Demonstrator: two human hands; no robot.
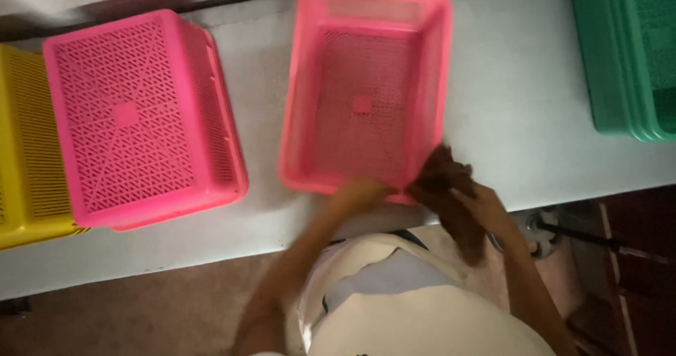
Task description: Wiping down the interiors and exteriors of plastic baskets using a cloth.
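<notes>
Looking down from the head view, the upright pink basket (362,92) sits mid-bench (521,116), near rim at the edge. Left hand (359,190) touches that rim, grip too blurred to tell. Right hand (468,201) is closed on a dark cloth (443,180) beside it. One hard tug toward the person could tip the basket off.

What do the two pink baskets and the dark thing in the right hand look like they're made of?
Upright pink basket and upturned pink basket: likely moulded plastic, with a regular lattice of holes, smooth rims and a slight sheen. Dark thing at the right hand: possibly cloth, limp and matte brown, but too blurred to be sure.
</notes>
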